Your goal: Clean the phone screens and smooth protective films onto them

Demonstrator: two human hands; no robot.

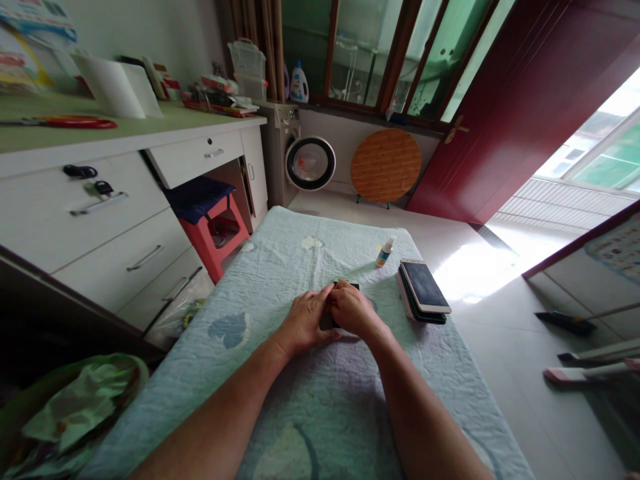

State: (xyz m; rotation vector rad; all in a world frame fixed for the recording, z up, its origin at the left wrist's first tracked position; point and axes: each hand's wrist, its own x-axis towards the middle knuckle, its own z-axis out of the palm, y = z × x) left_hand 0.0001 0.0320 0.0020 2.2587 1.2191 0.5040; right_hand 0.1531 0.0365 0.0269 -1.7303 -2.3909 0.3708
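Near the middle of the cloth-covered table, my left hand (306, 321) grips the left side of a dark flat phone-like object (327, 321). Most of that object is hidden by my hands, with a black corner showing at the far right. My right hand (351, 309) is closed, its curled fingers pressed onto the object's surface. Whether anything small is pinched in those fingers cannot be seen. To the right lies a stack of phones (425, 287), the top one with a white frame and dark screen. A small spray bottle (385, 252) with a white cap stands beyond my right hand.
A pale green patterned cloth (280, 260) covers the table. At left stand a white drawer desk (115, 220), a red stool (213, 233) and a waste basket (140, 367). Beyond are a washing machine with its door (310, 163) ajar, a round wooden tabletop (386, 165) and a red door (480, 127).
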